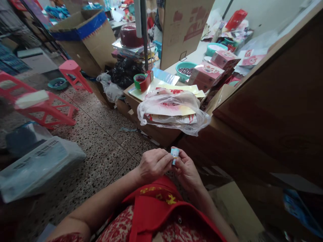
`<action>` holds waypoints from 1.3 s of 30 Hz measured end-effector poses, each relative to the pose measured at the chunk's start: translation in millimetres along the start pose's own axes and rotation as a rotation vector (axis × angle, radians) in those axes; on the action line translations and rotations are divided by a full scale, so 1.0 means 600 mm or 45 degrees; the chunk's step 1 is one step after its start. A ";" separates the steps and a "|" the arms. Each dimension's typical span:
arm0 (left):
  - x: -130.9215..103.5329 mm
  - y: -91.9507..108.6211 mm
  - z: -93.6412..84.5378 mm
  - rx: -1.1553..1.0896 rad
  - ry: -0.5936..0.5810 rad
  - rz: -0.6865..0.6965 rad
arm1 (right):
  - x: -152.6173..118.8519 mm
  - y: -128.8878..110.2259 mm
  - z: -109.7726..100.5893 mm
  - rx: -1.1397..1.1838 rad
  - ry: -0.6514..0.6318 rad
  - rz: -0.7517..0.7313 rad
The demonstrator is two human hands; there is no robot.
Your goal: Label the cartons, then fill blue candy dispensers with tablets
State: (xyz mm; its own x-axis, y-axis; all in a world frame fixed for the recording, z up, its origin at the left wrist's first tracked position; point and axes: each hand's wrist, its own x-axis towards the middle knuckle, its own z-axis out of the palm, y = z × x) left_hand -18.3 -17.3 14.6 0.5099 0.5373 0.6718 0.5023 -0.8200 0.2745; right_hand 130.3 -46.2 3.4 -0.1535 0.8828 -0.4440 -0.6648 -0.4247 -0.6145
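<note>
Left hand, right hand: fingers nearly closed, both pinching small light-blue patterned piece, near side of clear crinkled plastic bag; pinkish-red plastic stool left of bag.

Two hands bottom center, one little light-blue piece between them. At least two pink stools on the left, one see-through crate lower left. Upper right's got at least two pink boxes and two teal basins, plus one floor basin upper left. One black bag, upper middle.
</note>
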 end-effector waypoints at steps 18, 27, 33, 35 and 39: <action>0.006 -0.025 -0.010 -1.331 -0.456 -1.359 | -0.018 -0.002 0.026 -0.271 -0.035 0.139; -0.006 -0.035 0.003 -1.637 -0.418 -1.664 | -0.014 0.001 0.032 -0.157 -0.005 0.259; -0.008 -0.038 0.014 -1.644 -0.414 -1.750 | -0.011 0.000 0.030 -0.129 -0.001 0.292; -0.008 -0.038 0.017 -1.642 -0.418 -1.771 | -0.010 -0.001 0.028 -0.131 -0.008 0.297; -0.007 -0.039 0.021 -1.638 -0.427 -1.798 | -0.009 -0.003 0.025 -0.126 -0.015 0.306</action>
State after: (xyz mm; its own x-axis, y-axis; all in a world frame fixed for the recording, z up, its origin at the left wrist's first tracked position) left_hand -23.3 2.1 -3.2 0.4300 0.7185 -0.5467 -0.0471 0.6225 0.7812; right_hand 121.1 -47.0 16.5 -0.3072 0.7559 -0.5781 -0.5334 -0.6399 -0.5532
